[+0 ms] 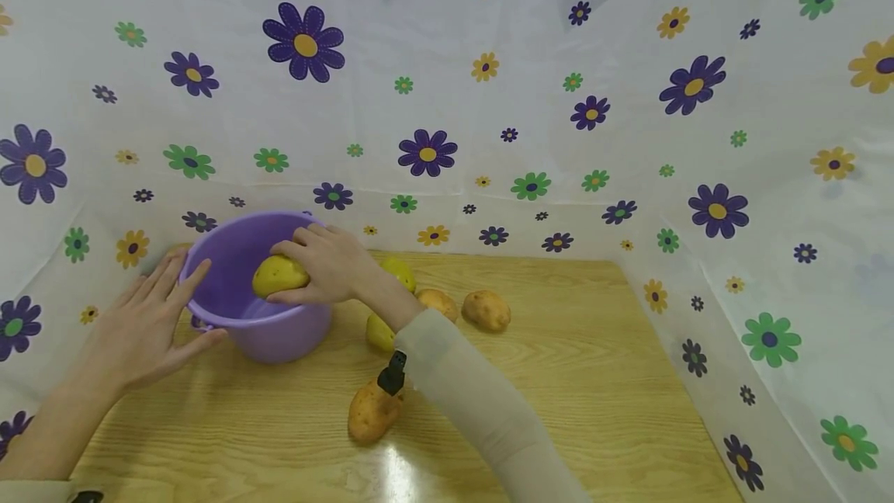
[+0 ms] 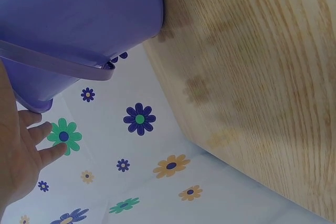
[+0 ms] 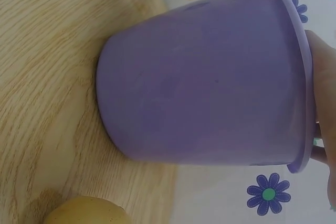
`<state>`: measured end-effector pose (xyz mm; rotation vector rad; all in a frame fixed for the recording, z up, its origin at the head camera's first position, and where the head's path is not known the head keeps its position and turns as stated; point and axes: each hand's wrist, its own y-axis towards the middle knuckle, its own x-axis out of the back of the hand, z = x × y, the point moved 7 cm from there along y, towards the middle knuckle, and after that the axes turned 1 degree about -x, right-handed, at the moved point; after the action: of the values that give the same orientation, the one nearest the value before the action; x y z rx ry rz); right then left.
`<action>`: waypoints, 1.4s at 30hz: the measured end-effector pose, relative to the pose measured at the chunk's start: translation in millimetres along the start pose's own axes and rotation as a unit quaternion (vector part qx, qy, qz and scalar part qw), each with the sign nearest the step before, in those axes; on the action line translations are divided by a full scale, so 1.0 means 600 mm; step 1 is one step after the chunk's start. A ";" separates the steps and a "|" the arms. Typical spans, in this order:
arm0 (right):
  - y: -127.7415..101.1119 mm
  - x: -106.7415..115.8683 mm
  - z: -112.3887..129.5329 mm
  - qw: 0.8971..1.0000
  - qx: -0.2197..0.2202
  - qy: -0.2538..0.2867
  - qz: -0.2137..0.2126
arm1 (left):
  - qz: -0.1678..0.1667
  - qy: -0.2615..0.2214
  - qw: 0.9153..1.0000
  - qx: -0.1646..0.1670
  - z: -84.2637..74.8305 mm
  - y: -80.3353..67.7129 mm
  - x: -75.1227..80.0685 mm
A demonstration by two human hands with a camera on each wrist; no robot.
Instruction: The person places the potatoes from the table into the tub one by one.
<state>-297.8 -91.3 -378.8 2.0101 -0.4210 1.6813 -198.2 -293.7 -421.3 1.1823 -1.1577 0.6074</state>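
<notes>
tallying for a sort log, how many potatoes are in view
6: one potato held by the right hand over the bucket; five on the table, at. More may be hidden inside the bucket.

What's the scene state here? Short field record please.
surface: wooden table
bucket: purple, upright near the table's back left
right hand: holds a potato over the bucket's mouth
left hand: open, fingers against the bucket's left rim
loose potatoes: five on the table right of the bucket, nearest one partly behind the right sleeve
</notes>
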 end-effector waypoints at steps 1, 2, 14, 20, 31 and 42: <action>0.001 -0.002 -0.001 1.000 -0.002 0.002 0.004 | 0.000 0.000 1.000 0.000 0.000 0.000 0.000; 0.001 -0.003 -0.002 1.000 -0.004 0.003 0.007 | 0.000 0.001 1.000 0.000 0.000 0.000 0.000; -0.008 -0.001 -0.003 1.000 0.003 0.016 0.000 | 0.004 0.005 1.000 -0.002 0.001 0.002 -0.001; -0.017 0.006 -0.003 0.999 0.005 0.031 -0.014 | 0.006 0.002 1.000 -0.003 0.000 0.002 -0.002; -0.049 0.018 -0.001 0.998 0.034 0.017 -0.050 | 0.016 0.004 1.000 0.009 0.001 0.001 -0.006; -0.080 0.021 -0.001 0.996 0.055 -0.013 -0.071 | 0.005 0.001 1.000 0.006 0.000 0.001 -0.004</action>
<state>-270.8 -49.9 -374.4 2.0907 -0.1923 1.6242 -199.3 -293.2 -423.2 1.1875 -1.1607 0.6235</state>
